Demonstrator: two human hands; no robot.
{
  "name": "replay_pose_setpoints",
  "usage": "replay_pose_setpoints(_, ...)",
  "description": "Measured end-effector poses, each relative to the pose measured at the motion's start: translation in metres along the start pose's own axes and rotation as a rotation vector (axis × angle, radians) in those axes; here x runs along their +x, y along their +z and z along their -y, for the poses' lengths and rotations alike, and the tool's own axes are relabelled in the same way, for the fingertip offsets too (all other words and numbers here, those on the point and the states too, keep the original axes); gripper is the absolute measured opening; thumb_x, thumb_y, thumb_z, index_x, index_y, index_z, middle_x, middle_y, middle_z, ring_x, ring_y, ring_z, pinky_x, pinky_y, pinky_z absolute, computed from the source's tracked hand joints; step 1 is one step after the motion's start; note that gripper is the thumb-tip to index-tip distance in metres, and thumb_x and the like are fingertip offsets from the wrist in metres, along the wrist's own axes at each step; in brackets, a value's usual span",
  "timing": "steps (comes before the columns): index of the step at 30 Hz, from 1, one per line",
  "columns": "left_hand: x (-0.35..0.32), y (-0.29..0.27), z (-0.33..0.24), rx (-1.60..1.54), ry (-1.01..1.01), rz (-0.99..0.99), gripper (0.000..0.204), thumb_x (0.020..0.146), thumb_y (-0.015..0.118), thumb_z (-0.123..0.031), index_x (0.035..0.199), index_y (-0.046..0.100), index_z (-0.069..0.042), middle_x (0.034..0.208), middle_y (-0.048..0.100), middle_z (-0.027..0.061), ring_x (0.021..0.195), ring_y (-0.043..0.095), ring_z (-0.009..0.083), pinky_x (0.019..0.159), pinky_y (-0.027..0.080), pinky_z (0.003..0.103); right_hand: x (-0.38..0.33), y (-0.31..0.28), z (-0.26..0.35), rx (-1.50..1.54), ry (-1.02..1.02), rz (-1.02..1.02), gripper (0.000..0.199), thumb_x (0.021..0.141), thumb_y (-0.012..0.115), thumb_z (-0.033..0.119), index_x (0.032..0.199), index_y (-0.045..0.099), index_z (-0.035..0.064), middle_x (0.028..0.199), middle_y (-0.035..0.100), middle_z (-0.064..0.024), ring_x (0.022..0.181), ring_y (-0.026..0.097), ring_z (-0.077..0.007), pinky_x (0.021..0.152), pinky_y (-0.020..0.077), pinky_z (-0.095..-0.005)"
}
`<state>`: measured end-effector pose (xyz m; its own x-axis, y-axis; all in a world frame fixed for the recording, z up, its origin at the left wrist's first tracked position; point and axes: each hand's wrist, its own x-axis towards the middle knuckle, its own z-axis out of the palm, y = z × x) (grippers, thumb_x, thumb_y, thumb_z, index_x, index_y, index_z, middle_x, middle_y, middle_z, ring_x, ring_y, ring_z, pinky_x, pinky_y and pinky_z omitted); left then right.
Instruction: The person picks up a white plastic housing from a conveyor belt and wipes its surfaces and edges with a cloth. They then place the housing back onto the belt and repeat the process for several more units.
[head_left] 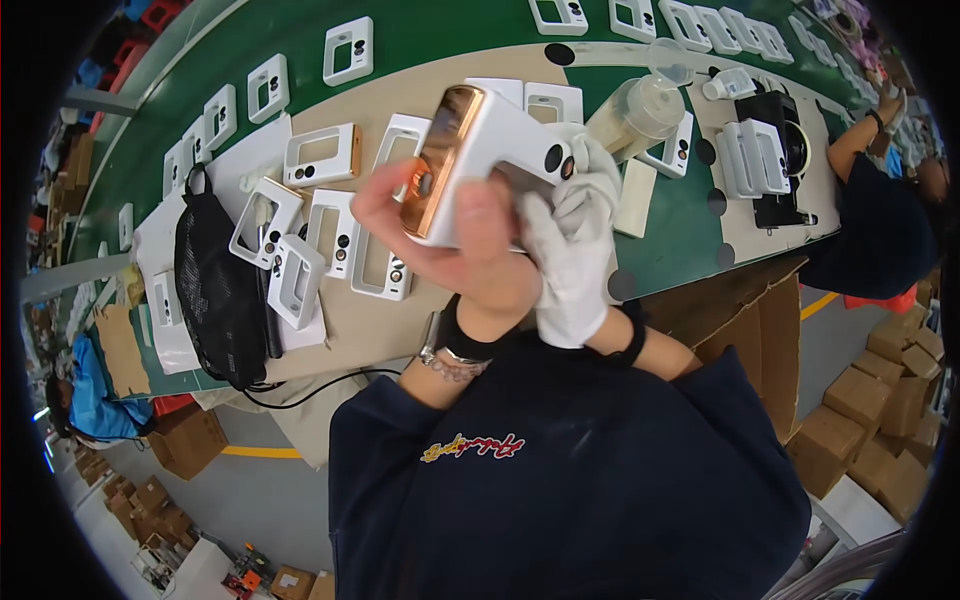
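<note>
A white plastic housing (508, 130) with a shiny copper-coloured end panel and two round black lens-like spots is held up in front of my chest, tilted. My bare left hand (475, 240) is closed around its copper end, thumb across the white side and fingers behind the panel. My right hand (575, 265), in a white glove, is closed at the spotted end. A crumpled white cloth (592, 185) is bunched in it, against the housing. The right fingertips are partly hidden at the housing's opening. Below the held piece, several similar white housings (338, 215) lie on the beige mat.
A translucent bottle (640, 115) stands on the bench (655, 250), beyond my right hand. A black mesh bag (215, 290) lies at left. More white housings (268, 88) line the green conveyor (420, 40). A person (880, 220) works at right, near stacked white pieces (755, 158). A cardboard box (745, 330) is below.
</note>
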<state>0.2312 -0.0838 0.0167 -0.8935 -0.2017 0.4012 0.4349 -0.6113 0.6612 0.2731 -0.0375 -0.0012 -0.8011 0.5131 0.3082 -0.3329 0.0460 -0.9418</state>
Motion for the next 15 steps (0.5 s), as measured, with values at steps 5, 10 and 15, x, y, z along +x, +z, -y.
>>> replay_pose_setpoints(5,-0.001,0.0,0.018,0.348,0.063,-0.112,0.029,0.086,0.039,-0.031,0.1,0.033,-0.008,0.054,0.037,0.0016,0.042,0.033,0.0085,0.041,0.029,0.021,0.016,-0.004,-0.023,-0.126,-0.072,0.018,0.031,0.085,0.043,0.025,0.106,0.043,0.0023,0.084,0.049,-0.0043,0.078,0.049,-0.0085,0.067,0.0418,-0.0233)
replay_pose_setpoints(10,-0.004,-0.003,0.015,0.219,-0.037,0.02,0.032,0.088,0.037,-0.036,0.102,0.03,-0.007,0.061,0.041,0.0024,0.048,0.037,0.0098,0.049,0.036,0.023,0.044,-0.01,0.003,1.103,0.669,-0.051,0.029,0.088,0.04,0.03,0.094,0.048,0.0034,0.086,0.053,-0.0061,0.075,0.053,-0.0144,0.064,0.0423,-0.0226)
replay_pose_setpoints(15,-0.004,-0.005,0.012,0.138,-0.253,0.016,0.035,0.089,0.031,-0.04,0.102,0.031,-0.008,0.067,0.042,0.0025,0.054,0.039,0.011,0.059,0.038,0.024,0.051,-0.036,-0.031,0.06,0.061,-0.048,0.038,0.089,0.034,0.033,0.088,0.051,-0.0003,0.084,0.055,-0.0055,0.07,0.054,-0.0158,0.059,0.0435,-0.0246)
